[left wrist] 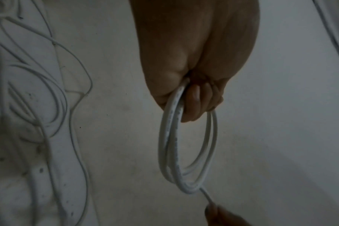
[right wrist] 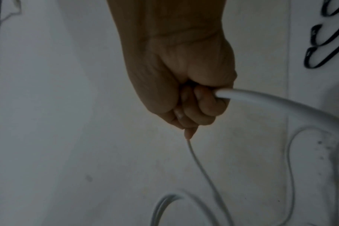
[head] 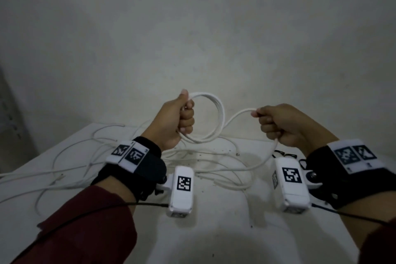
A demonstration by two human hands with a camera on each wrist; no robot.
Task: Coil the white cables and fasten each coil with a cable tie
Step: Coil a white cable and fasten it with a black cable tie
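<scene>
Left hand (head: 175, 121) fisted around a multi-loop coil (head: 211, 118) of white cable, held above the table (head: 225, 231). Right hand (head: 282, 126) gripping the same cable's free run (head: 240, 113). Loose cables (head: 75, 156) lie tangled on the table; black cable ties (head: 285, 154) beside the right wrist.

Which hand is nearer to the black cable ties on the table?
The right. The right hand holds the white cable just above and beside the black cable ties; the left hand, gripping the coil, is farther across.

the coil (head: 211, 118) hangs between the left hand (head: 174, 121) and right hand (head: 282, 123), above loose cables (head: 85, 156) on the table (head: 225, 231).
</scene>
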